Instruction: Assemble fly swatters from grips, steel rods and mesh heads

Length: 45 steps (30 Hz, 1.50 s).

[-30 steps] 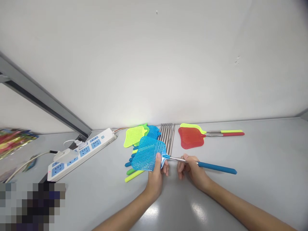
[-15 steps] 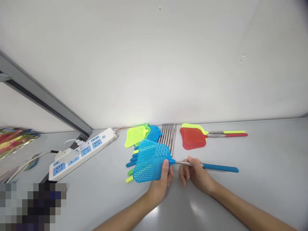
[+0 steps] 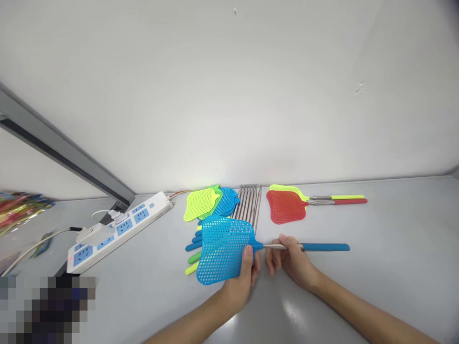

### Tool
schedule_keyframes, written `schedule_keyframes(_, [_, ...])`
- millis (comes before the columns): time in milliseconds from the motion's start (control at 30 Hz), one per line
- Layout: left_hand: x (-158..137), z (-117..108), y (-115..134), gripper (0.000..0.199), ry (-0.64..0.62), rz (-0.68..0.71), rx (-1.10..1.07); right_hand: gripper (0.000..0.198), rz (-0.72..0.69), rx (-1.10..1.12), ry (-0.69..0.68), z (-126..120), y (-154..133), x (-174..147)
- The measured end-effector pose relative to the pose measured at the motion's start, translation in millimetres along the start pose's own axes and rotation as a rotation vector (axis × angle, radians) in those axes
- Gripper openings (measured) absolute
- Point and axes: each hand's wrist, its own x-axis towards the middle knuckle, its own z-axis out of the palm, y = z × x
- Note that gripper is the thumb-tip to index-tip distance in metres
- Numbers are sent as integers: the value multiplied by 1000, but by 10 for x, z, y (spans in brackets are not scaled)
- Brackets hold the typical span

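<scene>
Between my two hands is a blue fly swatter [image 3: 225, 248] with a metal rod and a blue handle. My left hand [image 3: 242, 279] pinches the lower right edge of its perforated head, thumb on top. My right hand [image 3: 292, 260] grips the metal rod just left of the blue handle. Behind the head lie several loose handle grips [image 3: 193, 246] in blue, green and yellow, partly hidden. Loose swatter heads [image 3: 201, 204] in yellow, green and blue overlap beyond them. A row of metal rods [image 3: 249, 203] lies to their right.
At the back right a red fly swatter [image 3: 287, 207] partly covers a yellow fly swatter [image 3: 347, 197]. A white power strip [image 3: 122, 231] with plugs and cables lies on the left. Colourful plastic packages [image 3: 21, 208] are at the far left. A wall [image 3: 244, 95] rises behind the table.
The swatter's head has tilted slightly, its left end lower and the handle end a little higher. Both hands keep their hold. The whole view has shifted slightly.
</scene>
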Motion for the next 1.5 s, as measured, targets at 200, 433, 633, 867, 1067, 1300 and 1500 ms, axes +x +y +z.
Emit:
schedule_keyframes(200, [18,-13,-69,48,-21,51,102,40,-87,62,117,32,-76,18])
schedule_keyframes(433, [43,-24,-159,37,36,20,-172,35,-110,172,260,2,-159,53])
schedule_keyframes(633, [135,7,-42,40,162,107,-544,31,-78,336,356,-47,-190,98])
schedule_keyframes(867, [205,2,-26,28,313,135,-533,16,-196,333,426,-55,-160,92])
schedule_keyframes(1067, [201,-11,3,22,441,151,-541,13,-289,301,516,-105,-118,89])
schedule_keyframes(1300, [182,-36,20,44,304,64,-565,8,-313,371,553,-107,-140,91])
schedule_keyframes(1500, [129,15,55,35,165,-115,-548,12,-286,424,610,-94,-185,128])
